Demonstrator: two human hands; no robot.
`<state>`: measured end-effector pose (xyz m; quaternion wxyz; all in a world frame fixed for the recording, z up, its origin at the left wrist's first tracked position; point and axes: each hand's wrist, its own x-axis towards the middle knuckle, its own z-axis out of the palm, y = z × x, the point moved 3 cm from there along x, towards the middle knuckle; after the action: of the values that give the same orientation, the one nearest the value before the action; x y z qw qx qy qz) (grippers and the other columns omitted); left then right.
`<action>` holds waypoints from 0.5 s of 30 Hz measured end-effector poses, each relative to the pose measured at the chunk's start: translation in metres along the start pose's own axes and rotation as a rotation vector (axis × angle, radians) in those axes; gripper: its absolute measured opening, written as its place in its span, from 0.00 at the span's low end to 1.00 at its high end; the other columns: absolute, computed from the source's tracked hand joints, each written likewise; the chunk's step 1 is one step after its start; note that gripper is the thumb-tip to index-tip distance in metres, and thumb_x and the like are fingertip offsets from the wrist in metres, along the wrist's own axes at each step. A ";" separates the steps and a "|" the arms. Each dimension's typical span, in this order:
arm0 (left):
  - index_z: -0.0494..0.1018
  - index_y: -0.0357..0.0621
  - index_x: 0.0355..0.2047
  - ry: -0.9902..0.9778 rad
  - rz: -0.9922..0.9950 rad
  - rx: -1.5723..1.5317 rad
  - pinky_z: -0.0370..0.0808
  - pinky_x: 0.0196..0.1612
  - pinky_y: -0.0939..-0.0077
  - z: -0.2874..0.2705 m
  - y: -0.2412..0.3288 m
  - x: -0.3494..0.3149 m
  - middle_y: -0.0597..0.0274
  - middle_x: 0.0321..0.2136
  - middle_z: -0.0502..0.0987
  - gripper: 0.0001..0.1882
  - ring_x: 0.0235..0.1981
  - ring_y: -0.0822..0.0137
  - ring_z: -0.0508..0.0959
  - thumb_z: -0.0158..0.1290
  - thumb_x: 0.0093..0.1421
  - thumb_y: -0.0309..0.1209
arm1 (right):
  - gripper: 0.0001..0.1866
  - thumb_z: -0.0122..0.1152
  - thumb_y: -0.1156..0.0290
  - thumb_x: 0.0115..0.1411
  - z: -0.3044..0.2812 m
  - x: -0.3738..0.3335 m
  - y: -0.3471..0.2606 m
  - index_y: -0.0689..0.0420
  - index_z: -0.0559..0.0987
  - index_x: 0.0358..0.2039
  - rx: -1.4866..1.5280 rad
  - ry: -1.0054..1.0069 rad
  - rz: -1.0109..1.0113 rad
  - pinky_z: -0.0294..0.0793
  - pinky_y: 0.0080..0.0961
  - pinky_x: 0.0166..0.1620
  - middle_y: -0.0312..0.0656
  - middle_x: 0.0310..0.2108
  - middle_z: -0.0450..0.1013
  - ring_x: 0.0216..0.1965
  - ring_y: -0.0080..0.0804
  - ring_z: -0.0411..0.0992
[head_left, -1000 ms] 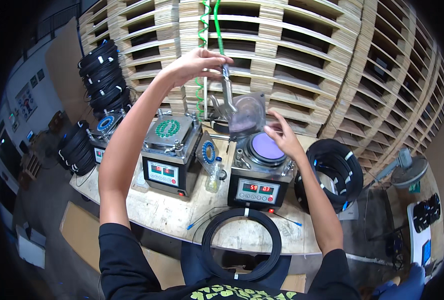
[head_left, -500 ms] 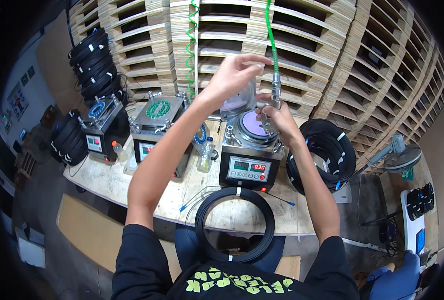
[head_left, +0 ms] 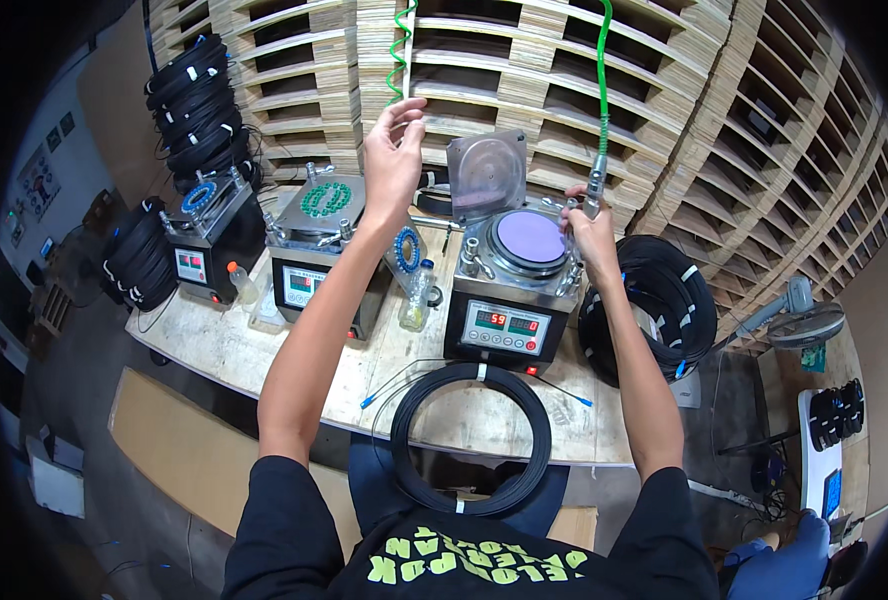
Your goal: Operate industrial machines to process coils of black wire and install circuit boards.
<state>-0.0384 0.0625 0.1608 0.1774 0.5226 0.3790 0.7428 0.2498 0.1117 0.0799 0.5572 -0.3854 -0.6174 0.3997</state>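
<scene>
My right hand (head_left: 592, 232) is closed round a metal air blow gun (head_left: 596, 186) fed by a green hose (head_left: 602, 75). It is at the right rim of a polishing machine (head_left: 509, 325) with a round purple pad (head_left: 531, 237) on top. Behind the pad stands the machine's raised clear cover (head_left: 487, 178). My left hand (head_left: 396, 160) is up in the air to the left of the cover, fingers loosely curled and apart, nothing in it. In front of the machine, a coil of black cable (head_left: 472, 440) with blue-tipped ends overhangs the table edge.
To the left are a blue-ringed fixture (head_left: 407, 250), a clear bottle (head_left: 415, 305) and two more machines, one bearing green connectors (head_left: 326, 200). Black cable coils (head_left: 654, 310) sit right of the machine. Wooden pallets (head_left: 554, 90) rise behind; a fan (head_left: 804, 318) stands farther right.
My left hand has drawn left, away from the blow gun. My right hand has shifted right with the gun, uncovering the purple pad. The machine's display has changed.
</scene>
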 end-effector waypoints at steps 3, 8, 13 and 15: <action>0.74 0.39 0.49 0.028 -0.036 0.002 0.72 0.45 0.78 -0.003 -0.025 -0.003 0.63 0.38 0.77 0.14 0.39 0.73 0.75 0.50 0.64 0.25 | 0.15 0.46 0.78 0.57 0.020 -0.013 0.001 0.57 0.70 0.46 0.091 -0.124 0.073 0.74 0.22 0.32 0.37 0.28 0.70 0.28 0.23 0.71; 0.62 0.43 0.56 0.020 -0.233 -0.005 0.71 0.45 0.77 0.002 -0.092 -0.013 0.62 0.43 0.76 0.16 0.40 0.73 0.74 0.39 0.70 0.28 | 0.16 0.48 0.78 0.58 0.064 -0.011 0.000 0.58 0.70 0.48 0.229 -0.092 0.008 0.77 0.23 0.37 0.41 0.32 0.73 0.31 0.26 0.74; 0.50 0.44 0.68 -0.130 -0.591 -0.063 0.69 0.52 0.71 0.014 -0.154 -0.033 0.53 0.48 0.76 0.26 0.44 0.66 0.75 0.30 0.72 0.35 | 0.15 0.49 0.78 0.58 0.093 -0.002 0.008 0.59 0.70 0.47 0.309 -0.125 -0.060 0.76 0.25 0.41 0.43 0.33 0.74 0.33 0.28 0.75; 0.49 0.45 0.70 -0.183 -0.583 -0.046 0.65 0.60 0.66 0.017 -0.161 -0.036 0.47 0.53 0.73 0.27 0.54 0.60 0.73 0.28 0.72 0.37 | 0.14 0.48 0.79 0.58 0.102 -0.002 0.018 0.58 0.70 0.45 0.319 -0.104 -0.052 0.76 0.25 0.39 0.42 0.33 0.74 0.33 0.27 0.74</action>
<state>-0.0297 0.1497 0.0203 0.4283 0.4524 0.4787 0.6186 0.1492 0.1102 0.0560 0.5887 -0.2550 -0.5839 0.4975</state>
